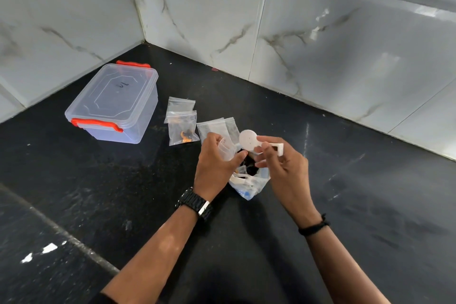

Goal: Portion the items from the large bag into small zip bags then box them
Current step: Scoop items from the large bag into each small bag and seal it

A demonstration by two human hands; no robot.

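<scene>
Hands meet over the large bag (249, 184) standing open on the black counter (345, 180). Her or his left hand (217, 159) curls around a small clear zip bag (227, 149), fingers pinching it; the right hand (283, 165) pinches a white round-headed plastic piece (249, 143) by its stem, just beside that bag. More small zip bags (182, 126) lie near, one holding orange bits. Farther left sits the lidded clear box (113, 103) with red latches, by the marbled wall tiles (320, 32).
</scene>
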